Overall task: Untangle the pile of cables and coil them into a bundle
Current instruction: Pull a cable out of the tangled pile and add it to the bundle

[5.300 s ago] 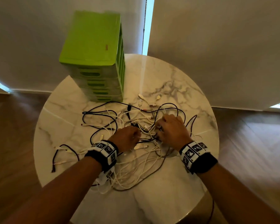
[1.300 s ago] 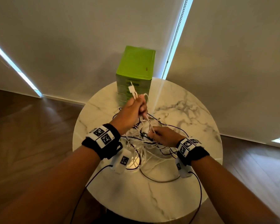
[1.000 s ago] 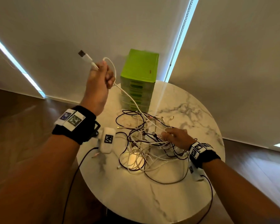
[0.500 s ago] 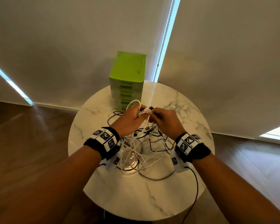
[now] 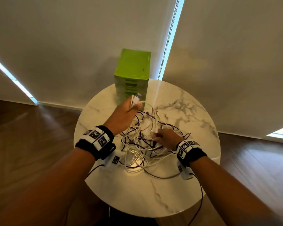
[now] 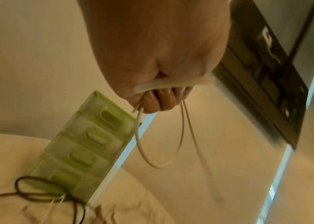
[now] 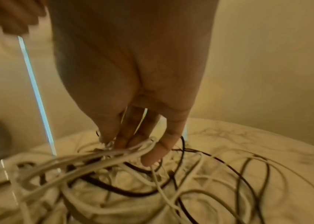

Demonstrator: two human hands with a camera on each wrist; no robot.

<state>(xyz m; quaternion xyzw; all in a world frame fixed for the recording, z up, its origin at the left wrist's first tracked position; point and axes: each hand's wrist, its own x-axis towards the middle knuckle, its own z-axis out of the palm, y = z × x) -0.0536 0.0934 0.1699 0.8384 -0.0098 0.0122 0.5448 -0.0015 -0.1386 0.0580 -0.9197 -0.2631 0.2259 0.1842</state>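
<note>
Resting nearest: the round marble table (image 5: pixel 137 190) is carrying everything, its bare front edge lying closest to the person.
Right hand: the right hand (image 5: pixel 166 138) is reaching down into the pile, fingers (image 7: pixel 152 153) extended and only loosely bent, touching white strands without closing round any.
Cable pile: the pile of cables (image 5: pixel 142 144) is lying tangled in the middle of the tabletop, white and dark strands crossing each other between the two wrists.
Left hand: the left hand (image 5: pixel 121 118) is hovering above the far side of the pile, fingers (image 6: pixel 159 100) curled tight round a white cable (image 6: pixel 171 151), its loop hanging below the fist.
Plug end: the connector (image 5: pixel 137 97) is sticking out beyond the knuckles.
Farthest: a green drawer unit (image 5: pixel 131 75) is standing upright at the back edge, beside the window blinds (image 5: pixel 235 62).
</note>
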